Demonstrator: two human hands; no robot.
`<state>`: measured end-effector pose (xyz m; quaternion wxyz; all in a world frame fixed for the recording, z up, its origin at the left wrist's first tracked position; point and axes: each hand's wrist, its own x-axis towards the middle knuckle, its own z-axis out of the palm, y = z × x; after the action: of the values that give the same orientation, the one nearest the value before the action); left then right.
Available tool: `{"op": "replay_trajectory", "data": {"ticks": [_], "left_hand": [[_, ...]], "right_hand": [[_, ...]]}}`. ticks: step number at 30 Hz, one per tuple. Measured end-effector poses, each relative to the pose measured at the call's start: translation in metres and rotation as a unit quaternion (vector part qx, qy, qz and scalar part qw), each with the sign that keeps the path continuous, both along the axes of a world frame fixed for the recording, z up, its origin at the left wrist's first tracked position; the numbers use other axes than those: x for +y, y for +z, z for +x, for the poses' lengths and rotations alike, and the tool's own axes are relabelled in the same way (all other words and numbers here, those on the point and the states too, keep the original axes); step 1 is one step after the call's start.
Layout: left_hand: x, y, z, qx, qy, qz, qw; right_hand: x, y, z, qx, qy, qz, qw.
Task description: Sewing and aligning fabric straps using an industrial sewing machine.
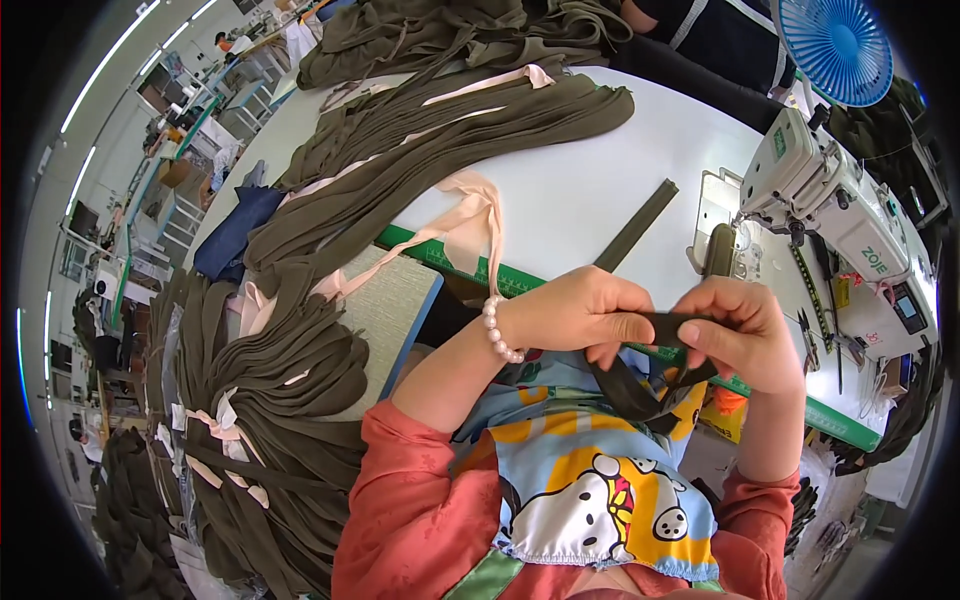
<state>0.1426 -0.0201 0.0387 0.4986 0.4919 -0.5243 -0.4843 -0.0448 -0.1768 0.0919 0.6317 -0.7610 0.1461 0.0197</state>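
A dark olive fabric strip is stretched between my two hands above the front edge of the white table. My left hand, with a pearl bracelet at the wrist, pinches one side of it. On the other side, the thumb and fingers of my right hand are closed on the same cloth. More olive cloth hangs in a loop below my hands. One narrow strip end lies across the tabletop, and another olive piece reaches toward the needle area of a white sewing machine.
Long olive fabric bundles with pale peach strips cover the table's left side. Another tied bundle hangs at lower left beside a navy cloth. Small snips lie by the machine. A blue fan and another person are beyond.
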Motion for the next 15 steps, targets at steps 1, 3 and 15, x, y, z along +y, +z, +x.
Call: {"op": "replay_trajectory", "data": {"ticks": [1, 3, 15], "left_hand": [[0.004, 0.001, 0.002, -0.031, -0.042, 0.059, 0.997], [0.010, -0.001, 0.012, 0.025, 0.021, 0.005, 0.999], [-0.001, -0.011, 0.059, -0.096, 0.103, 0.039, 0.989]], "right_hand": [[-0.006, -0.001, -0.006, -0.022, -0.011, 0.009, 1.000], [-0.021, -0.003, -0.022, -0.053, -0.032, 0.022, 0.998], [-0.064, -0.024, -0.065, -0.120, -0.137, -0.012, 0.983]]}}
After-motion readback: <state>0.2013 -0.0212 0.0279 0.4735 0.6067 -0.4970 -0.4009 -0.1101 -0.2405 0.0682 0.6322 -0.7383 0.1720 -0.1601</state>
